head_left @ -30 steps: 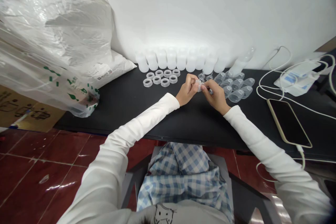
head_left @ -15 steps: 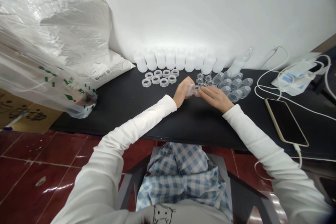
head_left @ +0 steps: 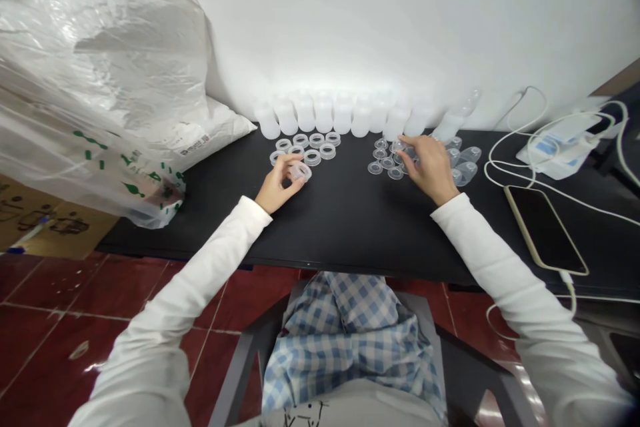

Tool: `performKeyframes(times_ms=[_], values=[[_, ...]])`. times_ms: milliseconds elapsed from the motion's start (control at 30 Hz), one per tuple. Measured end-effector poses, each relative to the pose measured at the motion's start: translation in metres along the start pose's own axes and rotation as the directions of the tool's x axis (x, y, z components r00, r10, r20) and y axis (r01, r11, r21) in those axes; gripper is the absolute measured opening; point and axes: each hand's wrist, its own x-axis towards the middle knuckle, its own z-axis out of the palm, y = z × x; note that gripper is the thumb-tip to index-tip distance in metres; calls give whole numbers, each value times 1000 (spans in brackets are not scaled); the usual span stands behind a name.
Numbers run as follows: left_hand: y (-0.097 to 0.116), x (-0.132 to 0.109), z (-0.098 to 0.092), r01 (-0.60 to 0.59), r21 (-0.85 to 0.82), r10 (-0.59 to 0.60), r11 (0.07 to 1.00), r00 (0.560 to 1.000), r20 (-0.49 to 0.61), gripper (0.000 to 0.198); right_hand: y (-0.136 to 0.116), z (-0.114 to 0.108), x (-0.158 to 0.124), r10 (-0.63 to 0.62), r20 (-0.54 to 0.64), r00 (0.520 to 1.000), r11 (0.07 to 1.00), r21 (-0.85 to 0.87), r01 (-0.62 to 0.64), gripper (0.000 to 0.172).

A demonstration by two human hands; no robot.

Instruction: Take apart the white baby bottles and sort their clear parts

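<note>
1. The left hand (head_left: 277, 185) has its thumb and fingertips pinched shut on a translucent round plastic ring (head_left: 301, 171). It holds the ring low over the matte black tabletop (head_left: 345, 213); I cannot tell whether the ring touches the surface.
2. Just beyond that grip, toward the wall, loose translucent plastic rings (head_left: 315, 145) of the same kind lie in a small cluster. The nearest ones sit right beside the held ring.
3. The right hand (head_left: 431, 165) lies palm down, well apart from the left, with its fingers stretched out and spread and nothing clasped in them.
4. Its index fingertip (head_left: 404, 140) rests among small clear plastic discs (head_left: 383, 163). These are scattered just left of the fingers and partly under them.
5. On the far side of the right hand, and partly hidden by it, lie clear dome-shaped plastic caps (head_left: 467, 163) on their sides.
6. Beyond both hands, a row of frosted white plastic bottles (head_left: 325, 117) stands upright against the white wall.
7. Farther right of the right hand, a black-screened smartphone in a pale case (head_left: 545, 230) lies flat. A looping white cable (head_left: 505, 167) and a white charger box (head_left: 555, 147) are near it.
8. Far to the left of the left grip, a large crinkled clear plastic bag (head_left: 100, 80) bulges over the table's end.
</note>
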Motion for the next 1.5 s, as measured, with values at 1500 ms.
performKeyframes(times_ms=[1500], values=[[5, 79, 88, -148, 742, 116, 654, 989, 95, 51, -9, -7, 0, 60, 194, 979, 989, -144, -32, 45]])
